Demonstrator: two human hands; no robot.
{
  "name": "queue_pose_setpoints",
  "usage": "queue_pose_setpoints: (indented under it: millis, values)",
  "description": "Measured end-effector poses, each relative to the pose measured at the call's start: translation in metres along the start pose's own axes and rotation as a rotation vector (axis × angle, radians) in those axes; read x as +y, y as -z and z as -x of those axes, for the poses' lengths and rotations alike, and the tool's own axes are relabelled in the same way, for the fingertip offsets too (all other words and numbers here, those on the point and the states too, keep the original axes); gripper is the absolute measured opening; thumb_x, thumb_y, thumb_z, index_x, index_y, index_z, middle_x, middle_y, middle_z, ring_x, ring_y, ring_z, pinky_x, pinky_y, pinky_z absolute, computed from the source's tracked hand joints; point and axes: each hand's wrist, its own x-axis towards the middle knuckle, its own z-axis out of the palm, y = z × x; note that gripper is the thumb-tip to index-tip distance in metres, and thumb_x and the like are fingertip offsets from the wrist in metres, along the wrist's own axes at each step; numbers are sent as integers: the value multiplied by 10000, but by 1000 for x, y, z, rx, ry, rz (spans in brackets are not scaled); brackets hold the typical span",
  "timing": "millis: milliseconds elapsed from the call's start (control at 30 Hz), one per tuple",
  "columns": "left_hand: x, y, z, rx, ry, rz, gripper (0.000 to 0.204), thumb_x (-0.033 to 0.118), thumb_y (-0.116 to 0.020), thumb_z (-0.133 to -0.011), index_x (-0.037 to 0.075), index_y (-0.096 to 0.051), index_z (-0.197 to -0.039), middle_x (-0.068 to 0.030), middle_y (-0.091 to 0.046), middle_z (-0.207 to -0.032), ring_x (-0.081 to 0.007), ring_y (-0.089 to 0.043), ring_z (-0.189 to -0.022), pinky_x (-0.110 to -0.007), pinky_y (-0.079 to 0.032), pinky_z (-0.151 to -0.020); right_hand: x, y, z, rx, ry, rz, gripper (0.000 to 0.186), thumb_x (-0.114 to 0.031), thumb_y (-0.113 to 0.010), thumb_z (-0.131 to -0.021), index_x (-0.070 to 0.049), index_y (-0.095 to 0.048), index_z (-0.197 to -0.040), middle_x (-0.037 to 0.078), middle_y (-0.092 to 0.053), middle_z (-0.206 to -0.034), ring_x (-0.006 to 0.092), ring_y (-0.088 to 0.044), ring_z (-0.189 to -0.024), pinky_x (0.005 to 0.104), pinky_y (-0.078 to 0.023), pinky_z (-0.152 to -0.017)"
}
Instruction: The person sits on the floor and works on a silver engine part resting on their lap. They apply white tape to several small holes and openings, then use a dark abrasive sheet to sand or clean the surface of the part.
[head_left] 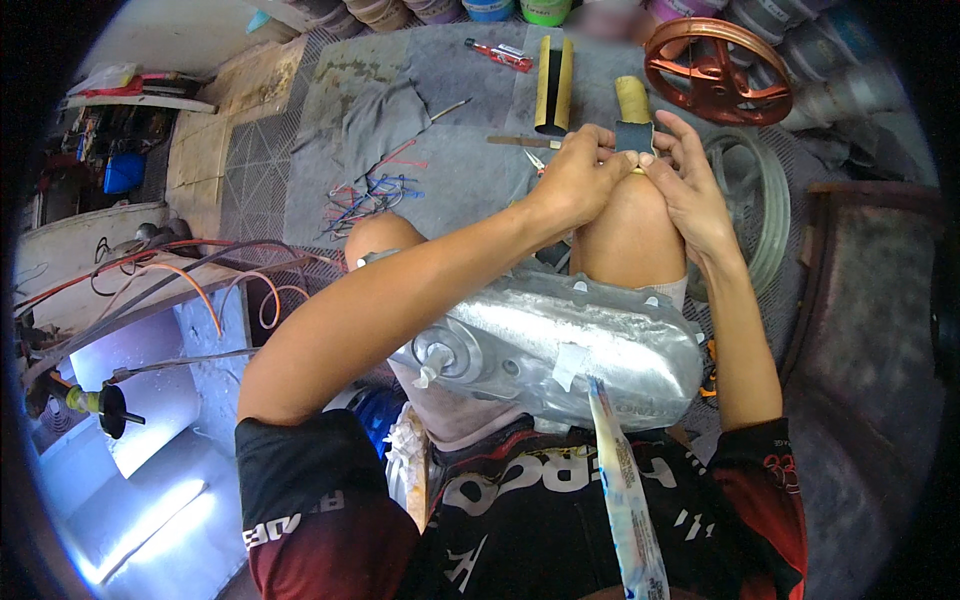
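Observation:
Above my raised knee, my left hand point(590, 172) and my right hand point(688, 185) pinch a small dark strip of sandpaper point(634, 136) between them, with thumbs close together at its near edge. A yellow curled roll point(631, 97), which looks like more sandpaper, sticks out just beyond the strip; whether it is joined to it I cannot tell. Across my lap lies a silver metal engine casing point(520, 330), with a pale piece of tape point(570, 366) on its face and white material stuffed in a round opening point(432, 366). My left forearm passes over the casing.
A yellow curled sheet point(554, 90), a red tube point(498, 55) and a pile of wire hooks point(375, 195) lie on the grey mat. Farther right are a copper-coloured wheel point(715, 72) and coiled clear hose point(770, 215). Buckets point(545, 10) line the back. A shiny plastic strip point(625, 490) hangs close.

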Motion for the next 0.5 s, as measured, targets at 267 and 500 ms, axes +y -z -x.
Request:
queue_pose_setpoints:
  millis: [267,500]
  values:
    - [7,3,-3,-61,46,86,320,262,-645,-1023,-32,-614,-1148,-53,-636,-975,-97,-571,-861,-264,-478,-715,5,2,-7,-16,7,62,665,-203,-650,-980,-58,-336,-1548,215,-506,-1409,204,-503,-1101,332,-428,-998]
    - [12,15,13,-68,-10,194,273,273,-716,-979,10,-681,-1040,-23,-644,-897,-84,-560,-805,-253,-458,-679,6,9,-5,-50,73,178,636,-228,-651,-977,-64,-382,-1529,200,-539,-1384,210,-513,-1118,356,-440,-1004]
